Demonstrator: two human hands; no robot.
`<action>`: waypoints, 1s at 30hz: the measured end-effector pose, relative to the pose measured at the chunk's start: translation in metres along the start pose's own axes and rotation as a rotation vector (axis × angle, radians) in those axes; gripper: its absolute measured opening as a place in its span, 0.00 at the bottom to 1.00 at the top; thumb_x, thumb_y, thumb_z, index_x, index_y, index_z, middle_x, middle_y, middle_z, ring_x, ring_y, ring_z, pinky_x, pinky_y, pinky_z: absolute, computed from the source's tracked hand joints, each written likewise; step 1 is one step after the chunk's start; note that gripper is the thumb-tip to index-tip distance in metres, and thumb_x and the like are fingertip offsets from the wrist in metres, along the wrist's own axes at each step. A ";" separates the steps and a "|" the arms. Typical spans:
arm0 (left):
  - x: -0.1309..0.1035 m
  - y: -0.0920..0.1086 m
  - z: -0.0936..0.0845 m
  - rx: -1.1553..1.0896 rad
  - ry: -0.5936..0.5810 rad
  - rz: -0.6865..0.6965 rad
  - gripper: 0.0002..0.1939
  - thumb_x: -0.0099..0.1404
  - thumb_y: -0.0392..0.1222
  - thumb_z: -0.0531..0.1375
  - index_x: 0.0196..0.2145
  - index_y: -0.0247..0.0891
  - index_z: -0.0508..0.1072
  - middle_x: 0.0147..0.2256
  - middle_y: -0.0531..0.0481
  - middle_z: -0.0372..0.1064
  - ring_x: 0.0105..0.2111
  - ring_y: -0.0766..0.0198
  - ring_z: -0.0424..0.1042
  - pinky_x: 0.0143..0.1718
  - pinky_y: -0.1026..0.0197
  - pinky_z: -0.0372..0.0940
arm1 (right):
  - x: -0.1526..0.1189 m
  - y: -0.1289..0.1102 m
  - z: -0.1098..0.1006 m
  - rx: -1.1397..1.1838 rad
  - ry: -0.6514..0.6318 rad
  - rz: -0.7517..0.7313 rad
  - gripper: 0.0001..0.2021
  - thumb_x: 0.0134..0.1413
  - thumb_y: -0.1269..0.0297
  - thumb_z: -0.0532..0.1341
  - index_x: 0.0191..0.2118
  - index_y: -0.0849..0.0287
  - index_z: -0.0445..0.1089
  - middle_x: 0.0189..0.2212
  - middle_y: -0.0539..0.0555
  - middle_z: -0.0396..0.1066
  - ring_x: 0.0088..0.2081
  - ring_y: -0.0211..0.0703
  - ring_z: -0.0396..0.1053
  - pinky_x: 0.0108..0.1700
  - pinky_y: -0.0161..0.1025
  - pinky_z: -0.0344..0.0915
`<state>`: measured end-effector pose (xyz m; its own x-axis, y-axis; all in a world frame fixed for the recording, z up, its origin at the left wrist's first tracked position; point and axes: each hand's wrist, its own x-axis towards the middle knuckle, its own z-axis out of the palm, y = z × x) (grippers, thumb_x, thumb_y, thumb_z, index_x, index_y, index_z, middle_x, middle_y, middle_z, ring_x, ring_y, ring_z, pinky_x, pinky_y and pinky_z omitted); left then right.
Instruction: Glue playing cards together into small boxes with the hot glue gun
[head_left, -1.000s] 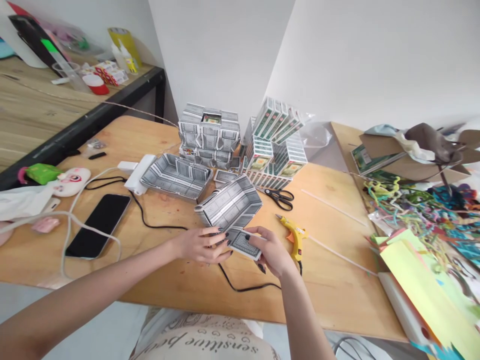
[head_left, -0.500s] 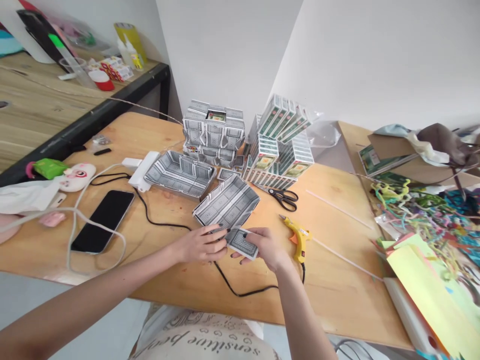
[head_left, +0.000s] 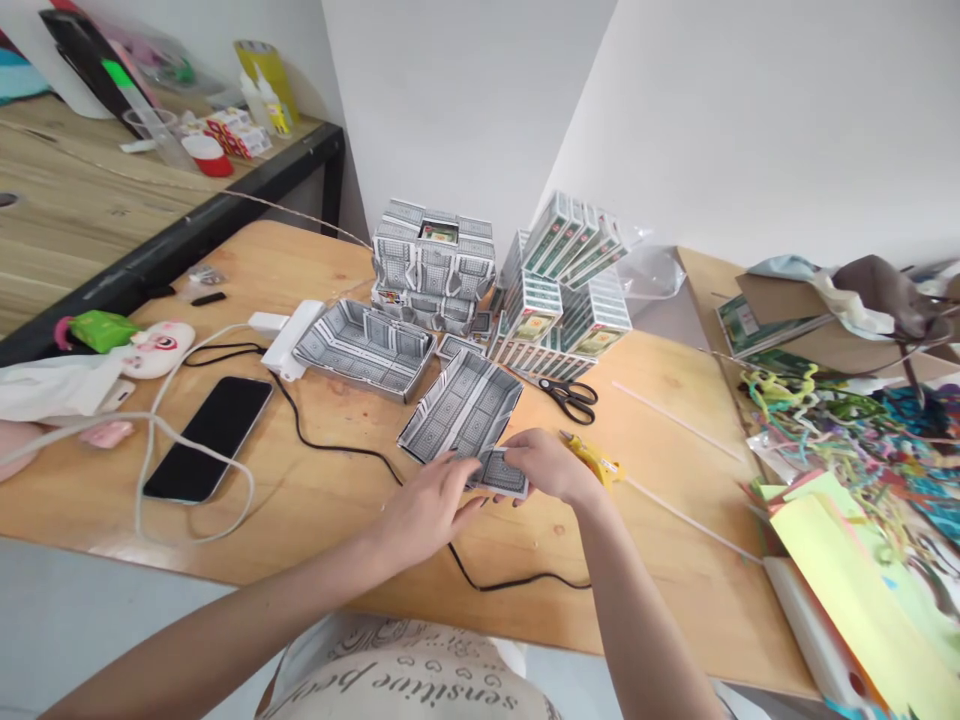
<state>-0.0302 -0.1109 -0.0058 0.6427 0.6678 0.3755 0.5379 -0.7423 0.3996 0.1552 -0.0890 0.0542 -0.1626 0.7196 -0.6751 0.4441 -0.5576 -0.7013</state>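
A tray built of grey-patterned playing cards (head_left: 461, 405) lies tilted in front of me, its near end toward my hands. My left hand (head_left: 431, 505) is closed at that near end, thumb and fingertips on the tray's edge; its grip is partly hidden. My right hand (head_left: 551, 465) pinches a playing card (head_left: 504, 474) by its right side, thumb on top. The card touches the tray's near right corner; whether it is fixed there I cannot tell. A yellow glue gun (head_left: 592, 458) lies just beyond my right hand, partly covered by it.
A second card tray (head_left: 367, 350), a stacked card structure (head_left: 433, 260) and piled card boxes (head_left: 559, 300) stand behind. Black scissors (head_left: 570, 398) lie to their front. A phone (head_left: 210, 440) and cables are at left; coloured paper (head_left: 847, 570) and pipe cleaners (head_left: 885, 430) at right.
Both hands have moved slightly right, along with the card. The card has turned to lie more level against the tray's near end. My left thumb has spread from its fingers; my right hand now covers part of the glue gun.
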 end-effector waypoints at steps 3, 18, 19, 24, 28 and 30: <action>0.010 0.004 0.002 0.000 -0.020 -0.145 0.21 0.59 0.45 0.58 0.47 0.31 0.61 0.36 0.41 0.71 0.34 0.55 0.72 0.36 0.53 0.68 | 0.001 0.000 0.002 -0.038 0.047 -0.024 0.10 0.41 0.70 0.50 0.18 0.62 0.66 0.19 0.56 0.72 0.21 0.42 0.70 0.21 0.34 0.64; 0.018 0.009 0.009 -0.073 -0.227 -0.190 0.11 0.60 0.32 0.53 0.41 0.36 0.68 0.34 0.48 0.73 0.36 0.62 0.71 0.53 0.53 0.56 | 0.002 -0.012 0.020 -0.431 0.311 -0.005 0.11 0.42 0.72 0.49 0.16 0.61 0.63 0.16 0.55 0.67 0.22 0.37 0.65 0.23 0.31 0.54; 0.018 0.009 0.009 -0.075 -0.218 -0.188 0.11 0.60 0.32 0.53 0.42 0.35 0.68 0.34 0.48 0.73 0.36 0.62 0.71 0.53 0.53 0.56 | 0.002 -0.010 0.018 -0.381 0.278 -0.016 0.11 0.42 0.72 0.48 0.17 0.61 0.63 0.16 0.55 0.67 0.22 0.37 0.64 0.23 0.31 0.54; 0.015 0.008 0.012 -0.074 -0.170 -0.181 0.14 0.59 0.32 0.54 0.44 0.33 0.67 0.37 0.45 0.73 0.37 0.62 0.71 0.53 0.54 0.56 | 0.000 0.008 0.008 -0.155 0.166 -0.120 0.10 0.42 0.70 0.50 0.21 0.62 0.67 0.18 0.51 0.68 0.23 0.36 0.64 0.24 0.30 0.57; 0.014 0.007 0.014 -0.087 -0.163 -0.173 0.14 0.58 0.32 0.56 0.44 0.34 0.66 0.36 0.47 0.73 0.36 0.61 0.72 0.52 0.53 0.57 | -0.002 0.013 0.006 -0.001 0.072 -0.118 0.12 0.43 0.69 0.50 0.25 0.62 0.71 0.17 0.51 0.69 0.24 0.38 0.67 0.26 0.31 0.60; 0.014 0.007 0.014 -0.090 -0.167 -0.171 0.14 0.58 0.32 0.56 0.43 0.35 0.66 0.35 0.48 0.73 0.35 0.61 0.72 0.51 0.53 0.57 | -0.002 0.012 0.007 0.072 0.009 -0.110 0.13 0.44 0.68 0.50 0.27 0.62 0.72 0.16 0.50 0.70 0.22 0.38 0.67 0.25 0.32 0.62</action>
<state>-0.0101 -0.1074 -0.0098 0.6317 0.7594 0.1559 0.6008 -0.6066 0.5206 0.1547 -0.1002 0.0459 -0.1990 0.7815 -0.5913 0.3592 -0.5032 -0.7859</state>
